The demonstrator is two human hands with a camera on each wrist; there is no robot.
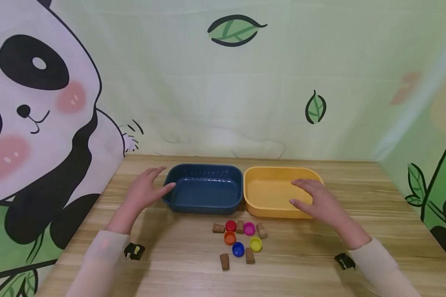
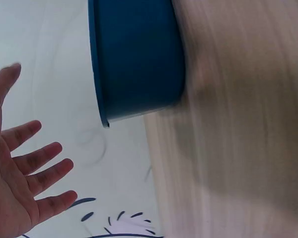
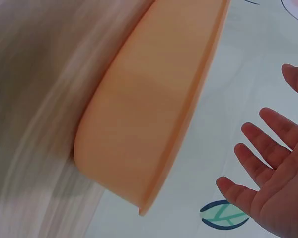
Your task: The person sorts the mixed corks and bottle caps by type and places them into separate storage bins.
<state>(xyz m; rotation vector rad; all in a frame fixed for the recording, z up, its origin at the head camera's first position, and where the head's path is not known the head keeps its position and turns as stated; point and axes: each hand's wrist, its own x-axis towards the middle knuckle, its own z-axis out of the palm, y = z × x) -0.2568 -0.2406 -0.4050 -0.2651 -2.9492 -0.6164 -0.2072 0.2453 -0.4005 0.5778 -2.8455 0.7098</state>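
My left hand [image 1: 145,190] hovers at the left end of a dark blue tub [image 1: 204,208], its thumb overlapping the rim in the head view. Its fingers are spread and hold nothing, as the left wrist view also shows. On the other side, my right hand [image 1: 319,202] hangs over the right part of a yellow tub [image 1: 271,212], fingers apart and holding nothing. In the right wrist view these fingers [image 3: 258,158] stand clear of the tub's outer wall. Both tubs sit side by side on the wooden table [image 1: 186,272].
In front of the tubs lie several corks [image 1: 224,262] and several bottle caps, among them a red cap [image 1: 231,225], an orange cap [image 1: 230,237], a blue cap [image 1: 238,249], a yellow cap [image 1: 255,244] and a magenta cap [image 1: 249,229]. Behind the table hangs a panda-printed cloth [image 1: 245,95].
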